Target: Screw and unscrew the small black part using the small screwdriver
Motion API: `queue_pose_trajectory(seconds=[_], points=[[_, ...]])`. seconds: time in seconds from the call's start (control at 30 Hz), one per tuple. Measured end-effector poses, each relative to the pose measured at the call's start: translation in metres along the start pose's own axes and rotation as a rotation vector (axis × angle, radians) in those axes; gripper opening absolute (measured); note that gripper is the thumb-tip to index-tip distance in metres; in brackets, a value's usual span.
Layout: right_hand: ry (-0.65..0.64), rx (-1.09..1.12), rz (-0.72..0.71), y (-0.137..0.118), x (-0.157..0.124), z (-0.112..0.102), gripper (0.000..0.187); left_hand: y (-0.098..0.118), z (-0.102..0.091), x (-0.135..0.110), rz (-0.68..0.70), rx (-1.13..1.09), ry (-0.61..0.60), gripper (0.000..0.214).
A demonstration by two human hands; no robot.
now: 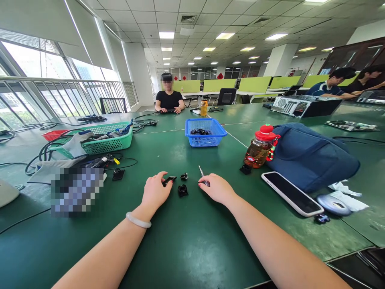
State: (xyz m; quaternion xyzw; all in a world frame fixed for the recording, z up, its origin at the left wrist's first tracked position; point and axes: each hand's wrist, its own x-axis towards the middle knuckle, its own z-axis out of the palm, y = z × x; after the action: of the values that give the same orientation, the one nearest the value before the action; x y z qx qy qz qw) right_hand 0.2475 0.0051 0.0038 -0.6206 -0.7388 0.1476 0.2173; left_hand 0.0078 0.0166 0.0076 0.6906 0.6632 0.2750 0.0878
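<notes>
Between the thumb and index finger of my left hand [155,189] is a small flat black part [169,181], close to the tabletop. A pale bangle rings that wrist. My right hand [217,188] is closed around a slim metal tool [201,171], which looks like a screwdriver; its tip points away from me and its handle is mostly hidden under the fingers. Two things lie on the green table between my hands: a black square-shaped part [182,190] and, just beyond it, a smaller black and metallic piece [184,176].
Ahead stands a blue basket [205,140] with black parts inside. A green basket [110,141] with gloves and cables is at left. On the right are a red-lidded bottle [258,148], a navy bag [313,158] and a phone [291,193]. A person [169,98] sits opposite.
</notes>
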Motion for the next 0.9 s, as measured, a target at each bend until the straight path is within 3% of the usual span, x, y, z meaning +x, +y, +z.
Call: queue_pose_trajectory(seconds=[0.1,0.23,0.3,0.4,0.5,0.67,0.9], points=[[-0.005,0.003,0.011,0.0,0.0,-0.001,0.017,0.003,0.0,-0.001,0.041,0.076,0.008,0.044],[-0.023,-0.004,0.016,-0.003,0.0,-0.003,0.018,0.019,0.004,-0.007,0.273,0.004,0.013,0.048],[-0.033,-0.011,0.017,-0.004,-0.001,-0.004,0.02,0.027,0.009,-0.01,0.379,-0.007,-0.093,0.052],[-0.038,-0.01,0.013,-0.006,-0.001,-0.005,0.023,0.035,0.016,-0.012,0.417,0.034,-0.297,0.052],[-0.038,-0.014,0.007,-0.006,-0.002,-0.006,0.023,0.034,0.017,-0.012,0.405,0.071,-0.382,0.045],[-0.059,-0.019,0.026,-0.008,-0.002,-0.008,0.023,0.02,0.009,-0.011,0.34,0.151,-0.262,0.041],[-0.129,-0.009,0.077,-0.008,-0.002,-0.009,0.023,-0.013,-0.015,0.0,-0.029,0.377,-0.146,0.044]])
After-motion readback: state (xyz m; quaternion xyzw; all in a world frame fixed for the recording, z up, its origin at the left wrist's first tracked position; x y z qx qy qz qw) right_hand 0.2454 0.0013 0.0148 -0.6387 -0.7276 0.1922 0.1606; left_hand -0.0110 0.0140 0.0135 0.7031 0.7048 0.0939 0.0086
